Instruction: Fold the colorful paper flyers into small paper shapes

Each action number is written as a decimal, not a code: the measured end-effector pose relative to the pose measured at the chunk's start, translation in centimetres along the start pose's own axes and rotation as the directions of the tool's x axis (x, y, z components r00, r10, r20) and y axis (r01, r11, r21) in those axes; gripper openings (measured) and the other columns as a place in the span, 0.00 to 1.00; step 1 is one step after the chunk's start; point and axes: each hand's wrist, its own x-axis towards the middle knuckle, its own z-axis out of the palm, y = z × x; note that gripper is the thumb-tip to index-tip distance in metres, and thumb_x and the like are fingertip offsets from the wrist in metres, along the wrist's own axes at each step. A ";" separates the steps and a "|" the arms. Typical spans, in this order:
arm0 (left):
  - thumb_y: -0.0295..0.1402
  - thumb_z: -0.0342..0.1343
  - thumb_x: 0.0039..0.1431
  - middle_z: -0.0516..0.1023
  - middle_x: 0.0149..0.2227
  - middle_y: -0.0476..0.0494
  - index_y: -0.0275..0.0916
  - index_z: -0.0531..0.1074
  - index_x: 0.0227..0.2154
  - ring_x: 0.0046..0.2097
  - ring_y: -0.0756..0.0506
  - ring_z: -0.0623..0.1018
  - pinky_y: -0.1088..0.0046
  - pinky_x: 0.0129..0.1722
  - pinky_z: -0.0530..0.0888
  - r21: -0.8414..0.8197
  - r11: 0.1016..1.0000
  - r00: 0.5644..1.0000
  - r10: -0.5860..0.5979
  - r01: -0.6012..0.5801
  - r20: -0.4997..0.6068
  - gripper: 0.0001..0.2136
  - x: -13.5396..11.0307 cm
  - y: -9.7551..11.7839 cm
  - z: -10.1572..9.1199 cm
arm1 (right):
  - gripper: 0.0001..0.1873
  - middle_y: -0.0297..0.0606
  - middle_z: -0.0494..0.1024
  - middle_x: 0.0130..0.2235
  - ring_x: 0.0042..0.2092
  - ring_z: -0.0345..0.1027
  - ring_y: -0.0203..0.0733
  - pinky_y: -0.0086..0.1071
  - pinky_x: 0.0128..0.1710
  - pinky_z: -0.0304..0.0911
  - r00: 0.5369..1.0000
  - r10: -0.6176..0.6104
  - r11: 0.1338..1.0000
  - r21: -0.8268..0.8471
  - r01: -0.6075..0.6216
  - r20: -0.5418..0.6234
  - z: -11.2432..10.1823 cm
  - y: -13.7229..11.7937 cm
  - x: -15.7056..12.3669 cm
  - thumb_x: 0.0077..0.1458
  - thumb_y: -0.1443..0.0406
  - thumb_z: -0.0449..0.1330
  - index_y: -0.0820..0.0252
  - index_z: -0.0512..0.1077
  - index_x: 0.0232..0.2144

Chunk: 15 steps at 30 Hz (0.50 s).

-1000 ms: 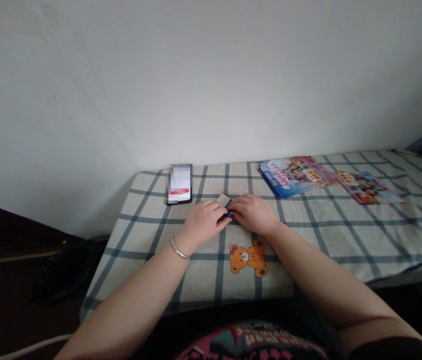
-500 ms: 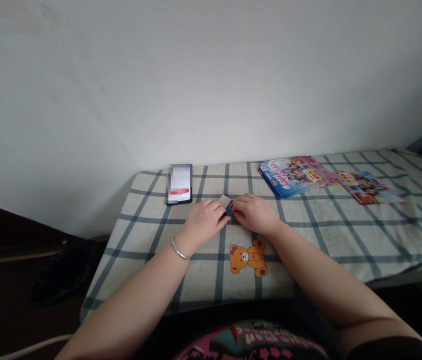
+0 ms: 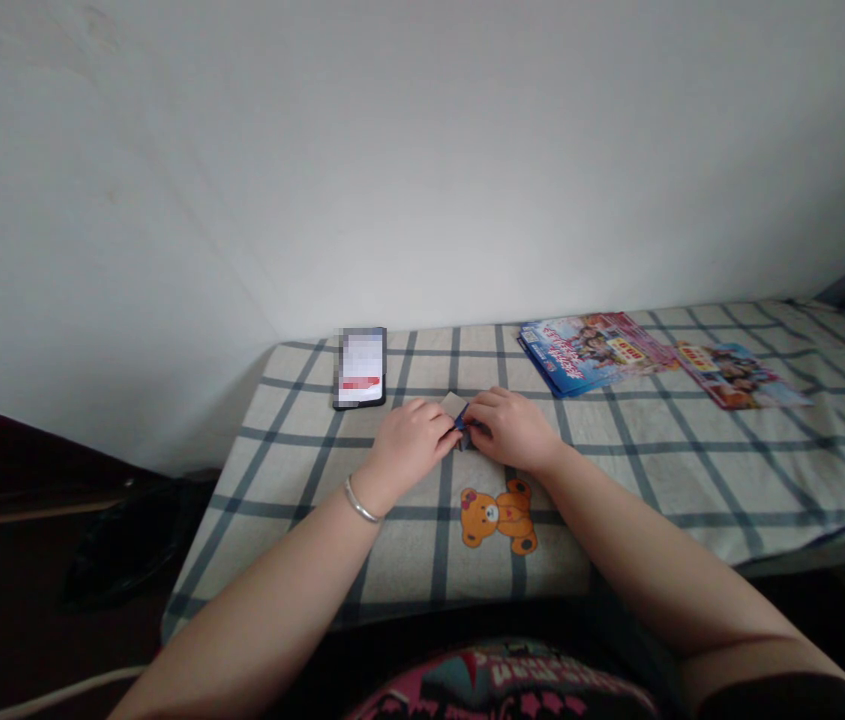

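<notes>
A small folded piece of paper point(image 3: 456, 408), pale on one side and blue on the other, lies on the checked cloth point(image 3: 617, 470) in the middle of the surface. My left hand point(image 3: 408, 444), with a silver bracelet at the wrist, pinches its left side with curled fingers. My right hand point(image 3: 510, 430) pinches its right side, fingertips pressed together against the left hand's. Most of the paper is hidden under my fingers.
A phone point(image 3: 360, 368) with a lit screen lies at the back left near the wall. A stack of colourful leaflets point(image 3: 583, 352) and a single leaflet point(image 3: 737, 375) lie at the back right. A bear print point(image 3: 498, 515) marks the cloth in front of my hands.
My fingertips have shifted slightly on the paper, and the blue part shows as a thinner edge. Arms and other objects have stayed put.
</notes>
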 end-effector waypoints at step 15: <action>0.32 0.56 0.61 0.74 0.31 0.43 0.36 0.73 0.29 0.39 0.42 0.73 0.65 0.36 0.70 0.122 0.991 0.998 0.052 -0.055 0.033 0.07 0.1 0.8 -0.4 | 0.07 0.39 0.75 0.35 0.40 0.65 0.43 0.33 0.42 0.59 1.000 0.012 1.000 0.019 -0.012 0.028 -0.2 0.0 0.2 0.54 0.69 0.55 0.60 0.74 0.31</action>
